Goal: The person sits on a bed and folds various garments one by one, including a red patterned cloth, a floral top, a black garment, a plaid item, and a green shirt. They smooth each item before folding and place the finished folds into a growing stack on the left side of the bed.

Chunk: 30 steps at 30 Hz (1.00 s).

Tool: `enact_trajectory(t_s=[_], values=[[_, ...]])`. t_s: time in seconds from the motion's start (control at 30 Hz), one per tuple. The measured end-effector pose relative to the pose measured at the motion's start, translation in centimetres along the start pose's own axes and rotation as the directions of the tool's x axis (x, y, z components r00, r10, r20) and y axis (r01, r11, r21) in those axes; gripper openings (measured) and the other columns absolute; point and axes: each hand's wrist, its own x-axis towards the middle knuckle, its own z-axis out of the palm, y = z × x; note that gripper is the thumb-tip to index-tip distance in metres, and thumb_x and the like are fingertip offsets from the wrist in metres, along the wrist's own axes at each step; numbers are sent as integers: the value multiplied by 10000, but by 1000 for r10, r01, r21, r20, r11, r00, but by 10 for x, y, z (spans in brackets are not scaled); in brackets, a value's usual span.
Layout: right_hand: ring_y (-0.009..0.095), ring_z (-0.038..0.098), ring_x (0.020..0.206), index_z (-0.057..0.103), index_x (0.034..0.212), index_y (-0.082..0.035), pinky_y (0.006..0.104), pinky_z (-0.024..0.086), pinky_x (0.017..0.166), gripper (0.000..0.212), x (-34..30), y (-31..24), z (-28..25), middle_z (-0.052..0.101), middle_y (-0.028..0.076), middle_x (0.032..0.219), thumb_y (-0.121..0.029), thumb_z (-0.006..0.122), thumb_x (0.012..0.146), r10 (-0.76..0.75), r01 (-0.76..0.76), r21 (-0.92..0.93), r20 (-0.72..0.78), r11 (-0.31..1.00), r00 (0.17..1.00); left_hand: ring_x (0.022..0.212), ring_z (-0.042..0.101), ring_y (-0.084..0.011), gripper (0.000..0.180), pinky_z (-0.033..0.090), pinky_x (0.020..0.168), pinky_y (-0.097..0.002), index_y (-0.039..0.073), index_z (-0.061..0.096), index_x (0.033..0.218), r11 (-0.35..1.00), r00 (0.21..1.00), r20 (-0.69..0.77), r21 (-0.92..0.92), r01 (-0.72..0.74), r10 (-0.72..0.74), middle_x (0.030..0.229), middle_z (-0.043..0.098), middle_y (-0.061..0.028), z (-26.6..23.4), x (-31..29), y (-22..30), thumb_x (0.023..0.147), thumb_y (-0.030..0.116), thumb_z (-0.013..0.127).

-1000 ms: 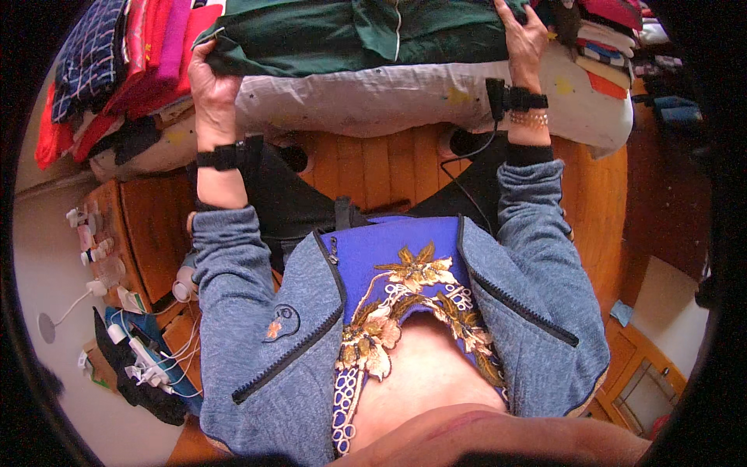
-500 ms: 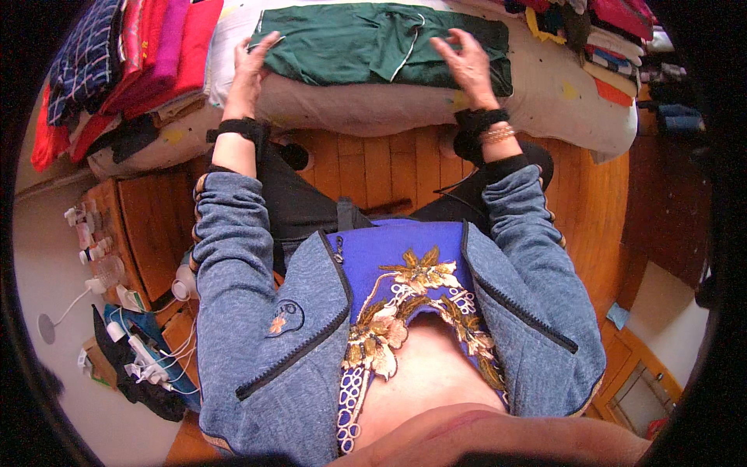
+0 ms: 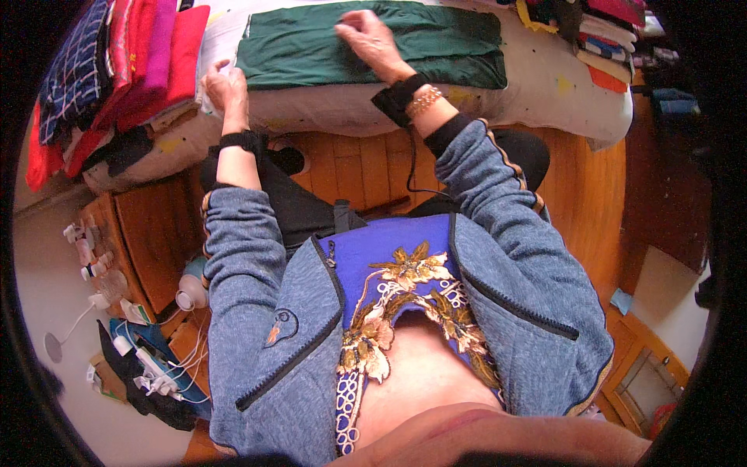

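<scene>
Green cloth (image 3: 443, 50), 12 o'clock | right hand (image 3: 369, 40) swung inward, right end unheld | left hand (image 3: 227, 89), 11 o'clock | fingers curled, grasp: can't tell

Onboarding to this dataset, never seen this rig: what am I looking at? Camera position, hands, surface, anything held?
No machine here: a person's bare left hand and right hand, with black wristbands. The view is from the left of two head-worn fisheye cameras looking down, so straight edges bend. A dark green garment lies flat on a whitish sheet, with stacks of folded clothes to either side. The left hand is at the garment's left edge, the right over its middle. Whether either grips the cloth is unclear.
</scene>
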Motion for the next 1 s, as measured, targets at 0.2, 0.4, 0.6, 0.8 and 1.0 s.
enact_trajectory(t_s=[0.2,0.4,0.6,0.8,1.0], values=[[194,632,1053,609,1227,-21,318,491,914,416,-23,-15,2,676,107,1132,-346,594,968,-174,167,50,196,985,965,926,636,-229,225,507,862,-351,54,692,1025,834,907,-46,-375,-405,420,988,669,-107,-9,-57,76,850,68,550],[320,556,1202,616,1242,-58,389,429,1026,389,-34,16,-76,604,145,1279,-337,521,989,-402,202,-622,-197,756,894,1103,628,-318,299,491,968,-417,44,586,1238,674,690,267,-606,-422,673,1194,633,-202,35,-130,144,968,154,518],[311,298,1422,425,1459,-299,535,162,1170,580,-59,54,-96,365,61,1535,-574,448,949,-258,53,-933,-43,356,965,1480,207,-229,678,113,1204,-463,200,257,1536,642,549,572,50,-765,609,1606,226,-53,88,-117,123,995,608,252],[308,359,1389,450,1446,-260,484,227,1158,589,-80,59,-113,407,86,1509,-567,465,943,-345,73,-927,-63,367,936,1483,199,-215,820,109,1206,-457,229,282,1532,632,604,365,55,-773,708,1604,236,-46,76,-86,81,900,749,330],[317,394,1366,467,1432,-222,488,272,1138,534,-86,74,-143,435,116,1483,-471,471,959,-398,28,-937,-120,347,910,1472,231,-226,732,129,1198,-454,236,322,1519,588,595,351,138,-797,723,1593,271,-37,69,-57,55,938,680,342]])
